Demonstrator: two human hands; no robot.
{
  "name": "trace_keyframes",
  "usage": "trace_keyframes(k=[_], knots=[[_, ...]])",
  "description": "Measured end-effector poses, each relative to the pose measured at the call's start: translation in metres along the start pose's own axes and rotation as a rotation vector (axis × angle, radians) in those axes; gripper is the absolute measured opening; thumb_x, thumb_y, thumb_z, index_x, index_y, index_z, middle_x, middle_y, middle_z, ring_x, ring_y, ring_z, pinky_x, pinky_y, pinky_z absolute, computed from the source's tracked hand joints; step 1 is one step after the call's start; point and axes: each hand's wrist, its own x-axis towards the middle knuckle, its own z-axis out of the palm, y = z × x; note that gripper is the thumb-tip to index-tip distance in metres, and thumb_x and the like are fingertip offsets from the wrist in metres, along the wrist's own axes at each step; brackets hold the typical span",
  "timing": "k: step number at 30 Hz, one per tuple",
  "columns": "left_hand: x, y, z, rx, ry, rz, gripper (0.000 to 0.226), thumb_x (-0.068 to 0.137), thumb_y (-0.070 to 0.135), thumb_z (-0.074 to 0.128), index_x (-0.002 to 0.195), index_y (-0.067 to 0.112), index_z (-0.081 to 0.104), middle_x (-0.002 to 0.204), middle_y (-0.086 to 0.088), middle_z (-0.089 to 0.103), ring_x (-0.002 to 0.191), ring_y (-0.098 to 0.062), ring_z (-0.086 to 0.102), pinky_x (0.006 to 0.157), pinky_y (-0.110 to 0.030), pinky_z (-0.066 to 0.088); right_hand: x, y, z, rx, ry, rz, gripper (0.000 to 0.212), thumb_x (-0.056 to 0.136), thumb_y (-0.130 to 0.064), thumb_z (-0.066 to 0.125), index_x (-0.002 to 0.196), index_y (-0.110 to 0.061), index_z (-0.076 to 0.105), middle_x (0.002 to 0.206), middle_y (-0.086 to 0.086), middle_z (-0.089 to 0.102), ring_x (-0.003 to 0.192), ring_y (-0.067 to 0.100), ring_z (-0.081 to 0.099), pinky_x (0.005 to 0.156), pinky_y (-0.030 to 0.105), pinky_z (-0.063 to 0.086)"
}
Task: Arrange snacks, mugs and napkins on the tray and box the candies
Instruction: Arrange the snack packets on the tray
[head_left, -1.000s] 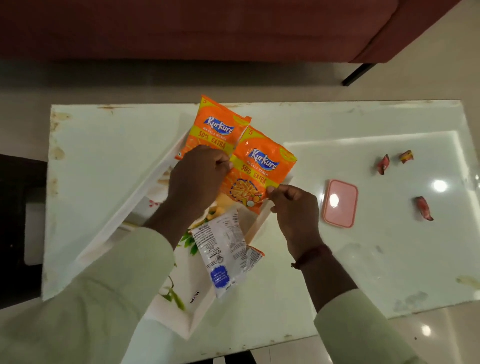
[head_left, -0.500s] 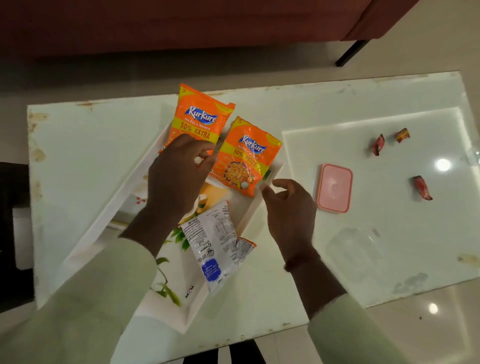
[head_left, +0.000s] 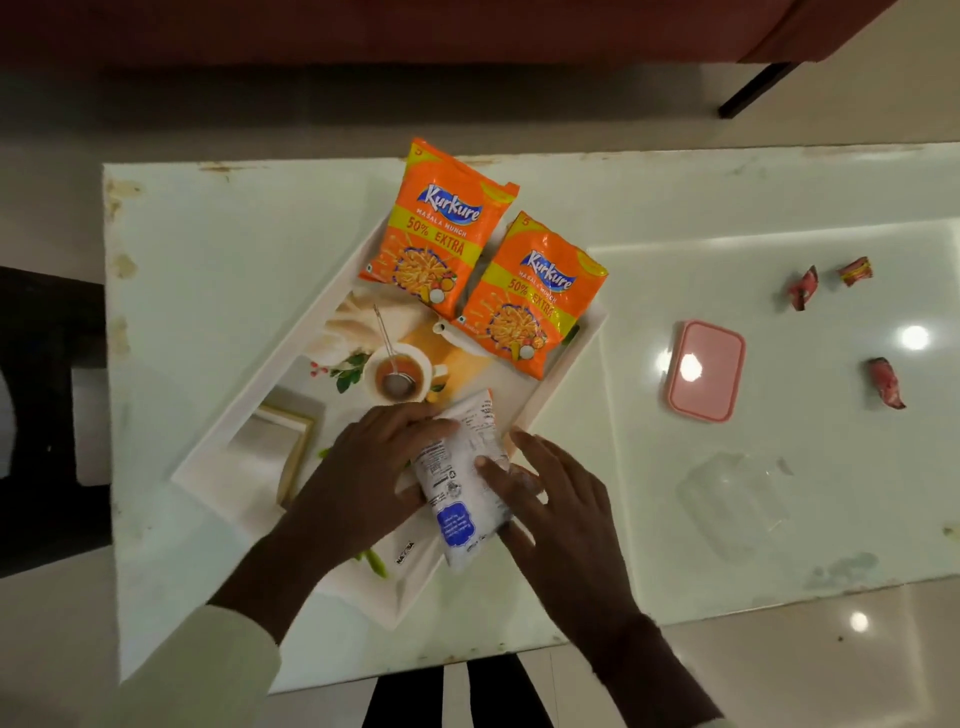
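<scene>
A white printed tray (head_left: 270, 384) lies diagonally on the glass table. Two orange Kurkure packets (head_left: 439, 228) (head_left: 530, 296) lie side by side at its far end. A white snack packet (head_left: 457, 483) with a blue label lies at the tray's near right edge. My left hand (head_left: 363, 483) grips its left side and my right hand (head_left: 550, 499) presses on its right side. Three wrapped candies (head_left: 802, 288) (head_left: 854, 271) (head_left: 885, 384) lie at the right. A pink lid (head_left: 705, 370) and a clear box (head_left: 732, 501) sit between tray and candies.
The glass table (head_left: 208, 249) has bare surface at the left and back right. A dark red sofa (head_left: 415, 31) runs along the far side, with a black leg (head_left: 753, 96). A dark object (head_left: 47, 415) stands off the table's left edge.
Both hands left the orange packets and came back toward me onto the white packet. The orange packets now lie uncovered on the tray. The camera view shifted.
</scene>
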Motion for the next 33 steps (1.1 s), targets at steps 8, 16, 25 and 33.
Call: trace_keyframes(k=[8, 16, 25, 33], knots=[[0.014, 0.018, -0.043, -0.97, 0.218, -0.402, 0.02, 0.076, 0.041, 0.073, 0.089, 0.025, 0.078, 0.092, 0.005, 0.076, 0.085, -0.005, 0.069, 0.07, -0.024, 0.056, 0.032, -0.009, -0.043, 0.922, -0.002, 0.558, 0.029, 0.094, -0.048, 0.055, 0.099, -0.028, 0.075, 0.095, -0.006, 0.077, 0.09, 0.011, 0.072, 0.075, 0.02, 0.055], [0.005, 0.027, -0.045, -1.269, 0.074, -0.504, 0.036, 0.065, 0.035, 0.084, 0.098, 0.026, 0.076, 0.1, -0.007, 0.077, 0.089, -0.024, 0.075, 0.063, -0.028, 0.058, 0.056, -0.026, -0.043, 1.095, 0.017, 0.76, 0.028, 0.088, -0.046, 0.058, 0.091, -0.024, 0.075, 0.083, -0.002, 0.078, 0.072, 0.01, 0.072, 0.06, 0.025, 0.057], [0.023, 0.024, -0.014, -1.336, 0.442, -0.748, 0.012, 0.089, 0.016, 0.068, 0.1, 0.016, 0.072, 0.087, -0.004, 0.077, 0.082, -0.017, 0.075, 0.061, -0.027, 0.059, 0.134, -0.016, -0.036, 0.529, 0.125, 0.452, 0.019, 0.098, -0.033, 0.059, 0.09, -0.022, 0.073, 0.083, -0.013, 0.067, 0.07, -0.008, 0.059, 0.059, 0.002, 0.038], [0.051, 0.006, -0.014, -1.073, 0.531, -0.742, 0.012, 0.077, 0.027, 0.081, 0.075, 0.015, 0.078, 0.076, -0.012, 0.077, 0.076, -0.029, 0.076, 0.08, -0.048, 0.06, 0.181, -0.006, -0.032, 0.434, 0.123, 0.463, 0.033, 0.095, -0.036, 0.061, 0.12, -0.017, 0.07, 0.115, 0.001, 0.072, 0.103, 0.015, 0.066, 0.087, 0.028, 0.05]])
